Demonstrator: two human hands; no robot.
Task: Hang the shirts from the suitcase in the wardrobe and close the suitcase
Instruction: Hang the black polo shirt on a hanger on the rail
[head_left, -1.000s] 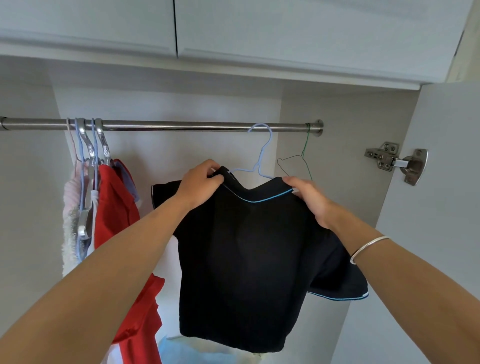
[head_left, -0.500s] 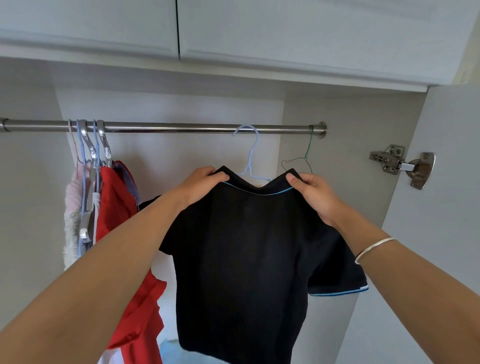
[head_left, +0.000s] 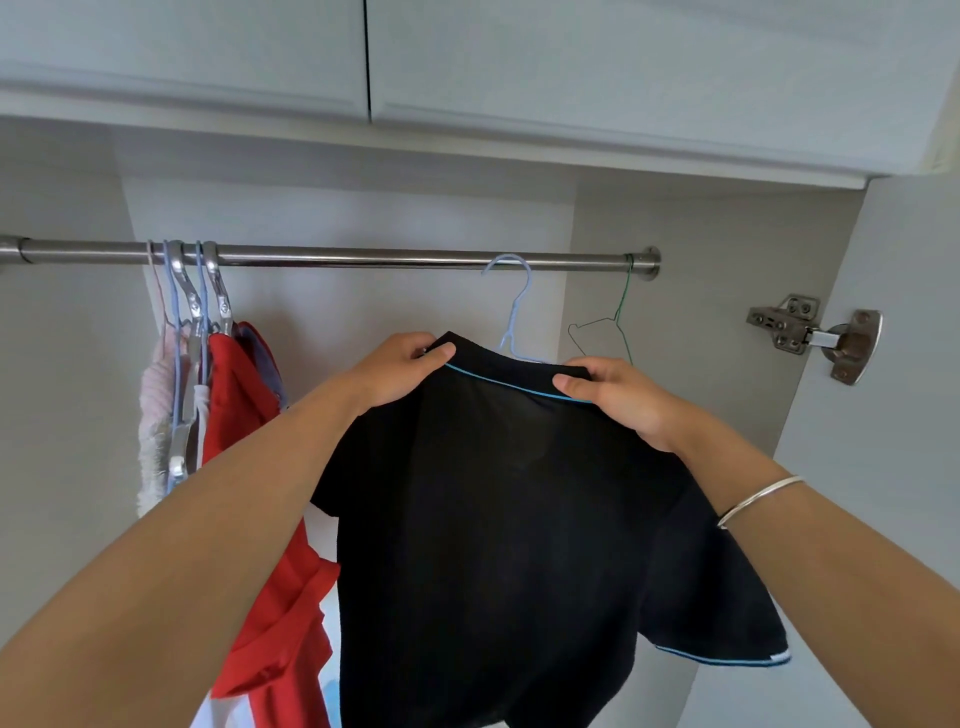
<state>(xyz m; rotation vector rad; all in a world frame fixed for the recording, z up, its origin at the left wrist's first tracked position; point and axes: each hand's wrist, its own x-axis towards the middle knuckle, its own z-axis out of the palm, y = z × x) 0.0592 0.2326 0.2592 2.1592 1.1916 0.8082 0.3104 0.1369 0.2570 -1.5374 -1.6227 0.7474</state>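
A person is holding a black shirt (head_left: 498, 519) up inside the wardrobe, both hands pinching the collar. The left hand (head_left: 400, 371) is gripping the collar's left end, fingers curled over the fabric; the right hand (head_left: 618, 397) is clamping the right end, thumb on the near side along the blue piping. The shirt is hanging below the rail (head_left: 363, 257), its hem dropping out of view, one blue-trimmed sleeve trailing to the right.

A pale blue hanger (head_left: 514, 312) is hooked on the rail just behind the collar; its shoulders are disappearing behind the fabric, so whether the shirt is already sitting on it cannot be told. A thin green wire hanger (head_left: 621, 322) is hanging empty near the rail's right end. At the left, a red shirt (head_left: 249, 467) and paler garments are already hanging bunched together.

The step in hand looks to be seating this shirt on the blue hanger. The next move is likely calling for squaring the collar over the hanger's shoulders, then easing both grips off without dragging the hook from the rail. The suitcase is out of view.
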